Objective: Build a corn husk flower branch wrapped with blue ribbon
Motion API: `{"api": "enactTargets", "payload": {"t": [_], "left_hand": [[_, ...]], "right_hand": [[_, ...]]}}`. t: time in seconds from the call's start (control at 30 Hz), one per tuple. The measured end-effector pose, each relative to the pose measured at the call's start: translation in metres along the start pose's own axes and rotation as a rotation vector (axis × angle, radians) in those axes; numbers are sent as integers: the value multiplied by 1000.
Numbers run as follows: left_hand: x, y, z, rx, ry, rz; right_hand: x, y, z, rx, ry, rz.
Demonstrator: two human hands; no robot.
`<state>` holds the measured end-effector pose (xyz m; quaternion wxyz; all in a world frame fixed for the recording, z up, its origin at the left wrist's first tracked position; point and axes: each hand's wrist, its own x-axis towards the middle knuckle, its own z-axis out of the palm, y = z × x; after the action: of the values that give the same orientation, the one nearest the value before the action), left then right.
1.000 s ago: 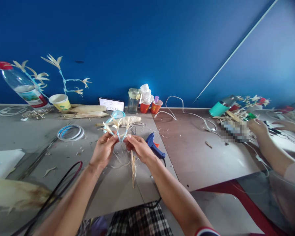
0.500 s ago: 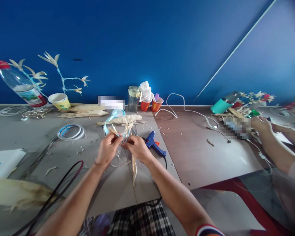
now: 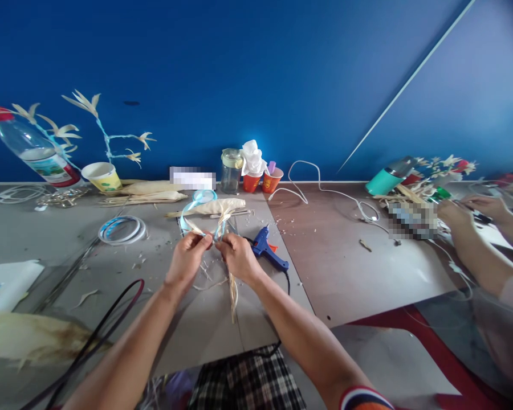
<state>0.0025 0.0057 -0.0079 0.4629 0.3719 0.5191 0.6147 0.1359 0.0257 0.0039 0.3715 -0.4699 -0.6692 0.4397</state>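
Observation:
My left hand (image 3: 185,259) is closed in a pinch on light-blue tape (image 3: 183,221), which curves down from a small roll (image 3: 204,196). Close by, my right hand (image 3: 239,257) pinches the blue-wrapped stem of a corn husk flower (image 3: 224,215), whose pale strips point up above the fingers. The exact grip is partly hidden behind the fingertips. A long dry husk strip (image 3: 233,299) hangs or lies below my right hand. To the right of that hand, a blue glue gun (image 3: 265,249) lies on the table.
Dried husks (image 3: 214,206) lie behind my hands. Tape rings (image 3: 122,230) rest on the left, near a tilted bottle (image 3: 47,162), a yellow paper cup (image 3: 102,177) and husk-flower branches (image 3: 108,139). Red cups (image 3: 252,182) and a jar (image 3: 231,171) stand by the wall. Another person's hands (image 3: 455,219) work at right.
My hands have drawn slightly apart at the fingertips, and the flower's strips stand a little differently. The camera view has shifted slightly. The other person's hands at right have moved.

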Motion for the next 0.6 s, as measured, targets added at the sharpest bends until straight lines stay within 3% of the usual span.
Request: {"api": "enactTargets", "payload": {"t": [0.17,0.6], "left_hand": [[-2,2,6,-260,-36,-135],[-6,7,10,-339,-58,-123]], "right_hand": [[2,5,2,158,5,46],[-1,-3,9,605,-11,147]]}}
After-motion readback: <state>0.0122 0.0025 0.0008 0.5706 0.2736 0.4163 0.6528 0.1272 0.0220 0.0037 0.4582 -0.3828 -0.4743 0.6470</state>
